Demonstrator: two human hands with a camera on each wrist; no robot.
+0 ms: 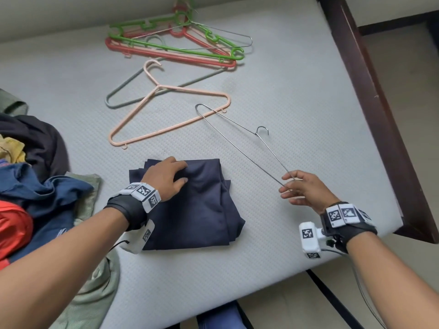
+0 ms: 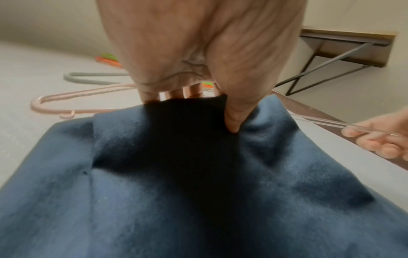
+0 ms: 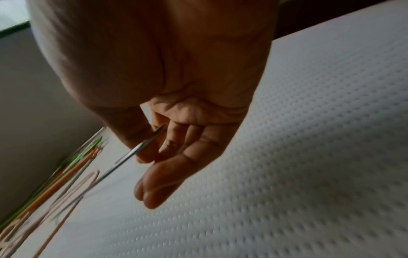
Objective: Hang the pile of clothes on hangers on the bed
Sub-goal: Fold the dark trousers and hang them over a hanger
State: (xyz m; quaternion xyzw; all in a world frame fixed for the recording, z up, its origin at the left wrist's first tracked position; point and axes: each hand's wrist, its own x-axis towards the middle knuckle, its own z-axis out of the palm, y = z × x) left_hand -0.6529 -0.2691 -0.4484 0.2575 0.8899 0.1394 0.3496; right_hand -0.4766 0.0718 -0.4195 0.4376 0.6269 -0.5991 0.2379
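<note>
Dark navy folded garment [image 1: 192, 205] lies on the bed [image 1: 285, 115] closest to the person, and the left hand [image 1: 164, 178] rests on its far left corner; the left wrist view shows the thumb and fingers [image 2: 232, 120] gathering a fold of the cloth between them. To the right of that grip, the right hand [image 1: 304, 189] pinches one end of a wire hanger [image 1: 237, 136] between thumb and fingers [image 3: 143, 153], the other fingers loosely curled. From this grip the wire hanger stretches away and leftward, its far end over a pink hanger [image 1: 171, 112] lying flat beyond the garment. Farther off lie a grey hanger [image 1: 123, 91] and a heap of green and red hangers [image 1: 175, 43]. Left of the left hand sits the pile of clothes [image 1: 31, 176].
</note>
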